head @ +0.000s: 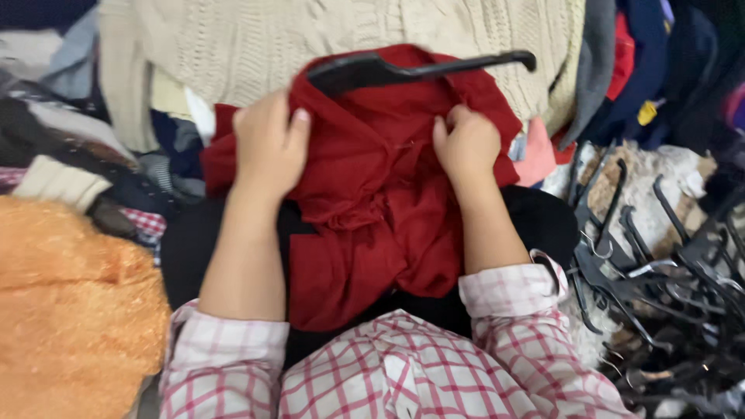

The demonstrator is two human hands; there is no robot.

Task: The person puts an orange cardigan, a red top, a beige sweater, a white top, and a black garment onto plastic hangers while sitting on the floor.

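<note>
A dark red garment (372, 209) lies in front of me on black fabric (190, 248). A black plastic hanger (403, 71) sits at its collar, partly tucked into the cloth. My left hand (268, 147) grips the red fabric on the left side near the collar. On the right side, my right hand (466, 143) pinches the red fabric with closed fingers. Both arms wear rolled-up pink and white checked sleeves.
A cream knitted sweater (310, 39) lies behind the red garment. An orange fuzzy garment (74, 310) fills the left. A heap of several black hangers (667, 271) lies at the right, over a furry beige item (644, 174). Dark clothes hang at the upper right.
</note>
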